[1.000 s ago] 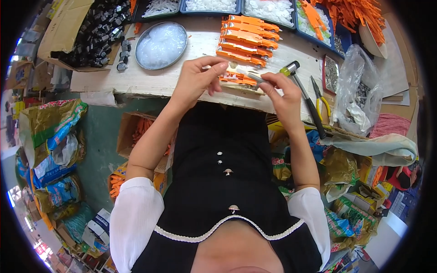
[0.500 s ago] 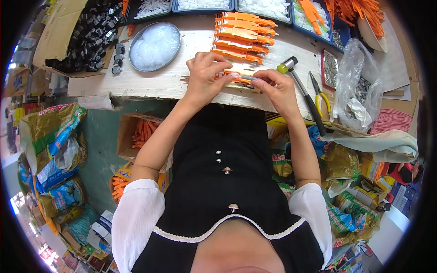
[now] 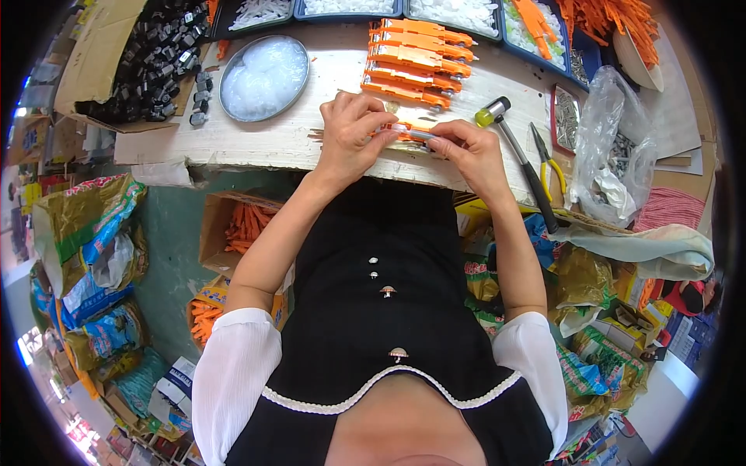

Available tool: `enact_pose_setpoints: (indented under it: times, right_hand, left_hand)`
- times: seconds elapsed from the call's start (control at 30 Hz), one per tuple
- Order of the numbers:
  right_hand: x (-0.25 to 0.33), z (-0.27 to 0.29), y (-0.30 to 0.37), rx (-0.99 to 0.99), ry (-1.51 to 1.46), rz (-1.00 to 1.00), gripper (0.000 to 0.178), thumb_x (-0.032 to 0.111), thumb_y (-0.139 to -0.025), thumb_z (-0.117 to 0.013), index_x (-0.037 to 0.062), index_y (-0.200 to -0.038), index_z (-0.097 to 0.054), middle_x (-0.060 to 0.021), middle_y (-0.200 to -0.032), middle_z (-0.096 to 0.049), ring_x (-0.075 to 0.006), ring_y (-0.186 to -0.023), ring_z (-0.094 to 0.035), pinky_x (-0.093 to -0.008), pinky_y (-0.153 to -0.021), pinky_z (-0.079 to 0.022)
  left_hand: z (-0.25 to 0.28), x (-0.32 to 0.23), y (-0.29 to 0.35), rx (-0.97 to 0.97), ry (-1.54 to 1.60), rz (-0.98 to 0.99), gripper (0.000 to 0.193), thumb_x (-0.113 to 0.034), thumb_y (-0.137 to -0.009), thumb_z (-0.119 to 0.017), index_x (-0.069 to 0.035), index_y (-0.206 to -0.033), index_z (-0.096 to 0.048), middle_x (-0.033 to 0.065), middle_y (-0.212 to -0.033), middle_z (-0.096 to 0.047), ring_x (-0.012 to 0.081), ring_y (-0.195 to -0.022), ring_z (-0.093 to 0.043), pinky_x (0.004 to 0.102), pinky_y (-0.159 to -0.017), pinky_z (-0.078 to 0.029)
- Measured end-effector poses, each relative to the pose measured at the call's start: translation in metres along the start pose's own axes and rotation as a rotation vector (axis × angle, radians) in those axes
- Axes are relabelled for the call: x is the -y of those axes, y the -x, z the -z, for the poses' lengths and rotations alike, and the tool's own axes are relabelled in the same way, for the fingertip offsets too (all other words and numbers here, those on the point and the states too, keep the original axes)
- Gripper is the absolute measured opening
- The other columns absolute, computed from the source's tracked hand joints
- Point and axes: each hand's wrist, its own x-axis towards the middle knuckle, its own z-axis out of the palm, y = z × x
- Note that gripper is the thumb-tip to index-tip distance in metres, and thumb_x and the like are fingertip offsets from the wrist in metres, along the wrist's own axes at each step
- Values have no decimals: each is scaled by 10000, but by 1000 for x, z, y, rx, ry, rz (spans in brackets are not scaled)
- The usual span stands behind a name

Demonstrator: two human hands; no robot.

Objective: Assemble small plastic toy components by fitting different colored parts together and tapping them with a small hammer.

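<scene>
With my right hand [image 3: 472,154] I pinch a slim grey part [image 3: 420,134] between thumb and fingers, over the orange piece [image 3: 406,138] lying near the front edge of the white table [image 3: 334,62]. My left hand [image 3: 351,138] brings thumb and forefinger close at that piece's left end, though I cannot tell what they grip. Beyond lies a row of orange pieces [image 3: 416,67], with a hammer [image 3: 522,155] to my right.
</scene>
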Motion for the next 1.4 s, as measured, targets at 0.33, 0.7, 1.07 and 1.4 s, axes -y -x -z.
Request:
enact_pose_setpoints:
  times: [0.33,0.7,1.07,1.4]
  right_hand:
    - [1,0,-1,-6,-14,12,131,70,-797,-604,-10,-898,-624,-11,-715,-572,-56,-631,-496,-197,-566,-392]
    - [0,-1,-1,-27,4,9,125,75,-799,-599,-11,-887,-620,-12,-730,-565,-68,-655,-495,-207,-591,-394]
    - [-1,-1,0,-31,48,38,120,77,-791,-609,3,-883,-630,-24,-735,-580,-77,-667,-512,-213,-595,-401]
    - [4,-1,1,-67,246,261,113,85,-780,-601,9,-858,-625,-74,-709,-585,-164,-638,-543,-266,-578,-403]
  left_hand:
    - [0,0,2,10,-32,-36,118,-138,-659,-704,-123,-758,-643,-31,-809,-561,153,-844,-466,301,-742,-281]
    - [-2,0,3,-13,-9,-12,127,-153,-651,-697,-114,-751,-629,-31,-806,-557,163,-821,-462,314,-751,-279]
    - [-2,-1,2,-15,-10,7,127,-151,-656,-693,-107,-752,-624,-28,-809,-556,163,-818,-459,310,-751,-276]
    - [-2,-3,2,-20,-3,17,114,-154,-660,-693,-102,-735,-625,-25,-799,-556,158,-817,-462,307,-750,-276]
